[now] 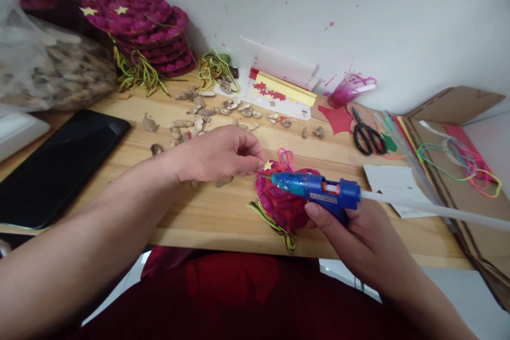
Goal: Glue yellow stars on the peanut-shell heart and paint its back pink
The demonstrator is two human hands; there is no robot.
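Note:
A blue hot glue gun (311, 186) with a long white glue stick out of its back is gripped in my right hand (366, 228). Its nozzle points left, close to a small yellow paper star (268, 166). My left hand (223, 154) pinches that star between thumb and forefinger. Under both lies a magenta craft piece (274, 204) covered in painted shells, with a pink cord loop on top and a yellow-green tassel (281, 228) below. The glue gun hides part of it.
Loose peanut shells (199, 111) are scattered behind my left hand. Stacked magenta pieces (159, 37) stand at the back left, near a bag of shells (71, 69) and a black tablet (59, 164). Black-handled scissors (368, 135), red paper (337, 118) and cardboard (458, 103) lie to the right.

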